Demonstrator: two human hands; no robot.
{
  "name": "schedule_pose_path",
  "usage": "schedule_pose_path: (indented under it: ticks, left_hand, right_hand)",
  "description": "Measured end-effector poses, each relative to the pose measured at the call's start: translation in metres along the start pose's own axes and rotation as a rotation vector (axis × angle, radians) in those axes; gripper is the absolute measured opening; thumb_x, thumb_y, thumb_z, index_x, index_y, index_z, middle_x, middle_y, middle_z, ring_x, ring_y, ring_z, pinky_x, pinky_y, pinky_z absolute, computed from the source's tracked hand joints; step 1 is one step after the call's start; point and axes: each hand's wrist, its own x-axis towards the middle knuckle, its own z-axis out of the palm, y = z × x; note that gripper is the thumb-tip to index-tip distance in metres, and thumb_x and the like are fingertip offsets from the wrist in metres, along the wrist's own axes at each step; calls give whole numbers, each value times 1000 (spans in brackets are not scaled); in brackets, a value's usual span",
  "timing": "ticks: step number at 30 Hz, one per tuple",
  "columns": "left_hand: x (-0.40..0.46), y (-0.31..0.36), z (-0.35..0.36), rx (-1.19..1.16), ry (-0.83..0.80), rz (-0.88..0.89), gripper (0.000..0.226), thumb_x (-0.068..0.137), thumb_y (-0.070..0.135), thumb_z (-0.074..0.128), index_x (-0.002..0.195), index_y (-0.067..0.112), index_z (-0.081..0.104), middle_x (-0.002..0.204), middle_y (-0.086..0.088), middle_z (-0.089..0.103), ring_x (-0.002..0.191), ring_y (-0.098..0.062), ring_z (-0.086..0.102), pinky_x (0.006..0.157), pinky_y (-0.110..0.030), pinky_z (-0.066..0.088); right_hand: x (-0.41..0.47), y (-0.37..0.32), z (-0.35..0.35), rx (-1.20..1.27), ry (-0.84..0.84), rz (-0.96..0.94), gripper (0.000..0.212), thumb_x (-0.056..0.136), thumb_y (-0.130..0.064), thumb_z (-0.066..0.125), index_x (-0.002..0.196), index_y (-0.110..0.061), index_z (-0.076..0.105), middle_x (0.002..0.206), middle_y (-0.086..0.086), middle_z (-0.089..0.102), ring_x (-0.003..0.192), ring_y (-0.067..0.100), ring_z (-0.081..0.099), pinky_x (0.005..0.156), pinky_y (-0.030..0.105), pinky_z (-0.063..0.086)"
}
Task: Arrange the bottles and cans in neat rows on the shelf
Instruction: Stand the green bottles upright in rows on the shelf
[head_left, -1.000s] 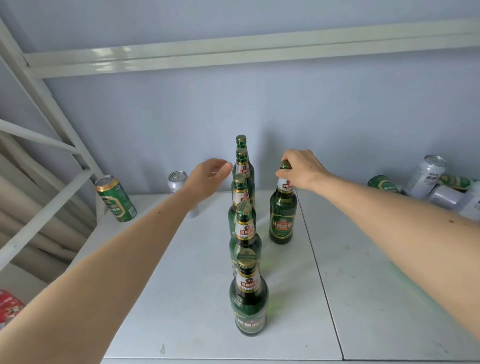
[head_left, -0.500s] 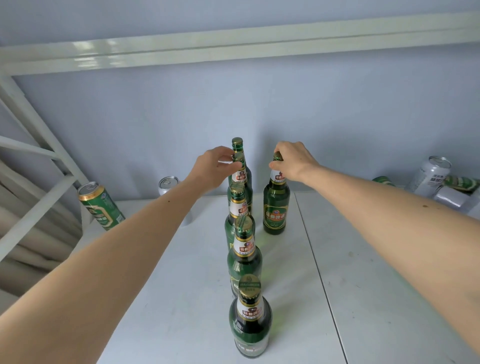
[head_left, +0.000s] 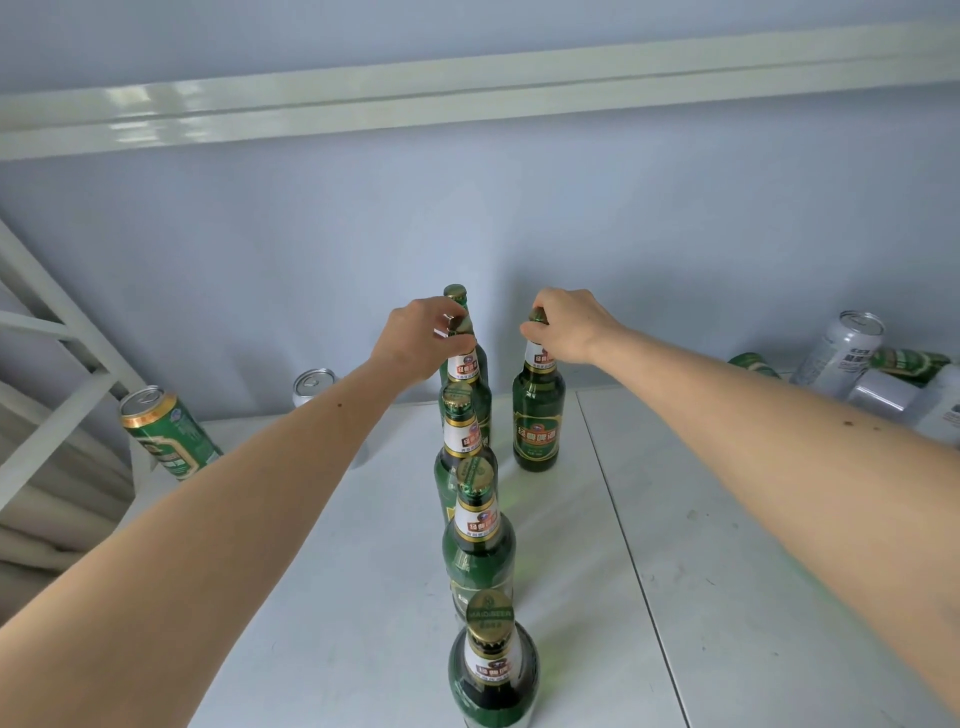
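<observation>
Five green bottles stood in a row running front to back down the middle of the white shelf (head_left: 727, 545). The left hand (head_left: 415, 340) reached over the far end of the row, its fingers curled round the cap and neck of the fourth bottle (head_left: 464, 364); the thumb and fingertips pinched it just above the white neck label. The fifth bottle (head_left: 455, 294) rose close behind that hand, against the wall. The right hand (head_left: 569, 325) gripped the top of a lone bottle (head_left: 538, 415) standing upright just right of the row, fingers closed over the cap so only a sliver of it showed. Both bottles rested on the shelf. A green can (head_left: 166, 431) and a silver can (head_left: 311, 384) stood at the back left. A heap of cans (head_left: 872, 374) lay at the back right, well apart from the hands.
</observation>
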Motion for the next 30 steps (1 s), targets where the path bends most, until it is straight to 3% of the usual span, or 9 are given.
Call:
schedule_pose_path:
  ticks: [3,6,11,14,20,26,30]
  left_hand:
    - [-1,-2,-1,-9,8,7,33,85,23,69,117,17,64,102,2,64,93,-13,59,78,-24,44]
    - [-3,-5,-2,-62,-1,0,33,87,24,68,118,16,63,106,-1,67,97,-17,62,82,-33,53]
    - [-8,-10,-4,-117,-12,-20,34,90,31,63,121,17,61,111,-1,68,101,-18,63,86,-39,54]
    - [-11,-8,-5,-112,-16,-7,34,92,28,61,125,18,59,114,-2,67,102,-17,62,81,-33,52]
    - [-13,-6,-6,-107,-13,9,35,93,25,60,127,19,58,116,-2,66,99,-16,61,84,-34,52]
    - [-12,-10,-7,-143,-31,-26,32,96,32,55,127,25,60,116,-2,68,104,-19,62,89,-40,53]
    - [-13,-12,-7,-171,-37,-62,34,97,34,52,129,26,57,115,-1,67,106,-20,62,93,-44,51]
  right_hand:
    - [-1,2,1,-9,-1,-2,27,97,-26,51,110,-3,57,107,16,61,98,32,59,69,34,42]
    - [-3,3,0,-31,11,9,31,96,-31,53,117,-8,53,113,11,60,103,30,57,81,39,49]
    - [-4,-6,-9,-132,55,-2,37,94,-32,55,124,-10,52,124,8,56,114,30,55,90,43,48]
    - [-4,-7,-7,-133,-4,6,28,96,-26,55,117,-7,56,118,12,59,108,31,58,87,42,49]
    - [-1,-5,-1,-80,70,7,18,94,-10,58,108,1,60,109,19,61,96,33,60,82,41,52]
    - [2,-5,-3,-92,19,12,21,95,-15,59,111,-2,59,112,17,60,102,33,59,79,39,51]
    - [-1,-12,-11,-243,29,-11,33,95,-32,54,118,-9,58,120,9,60,112,29,55,78,36,44]
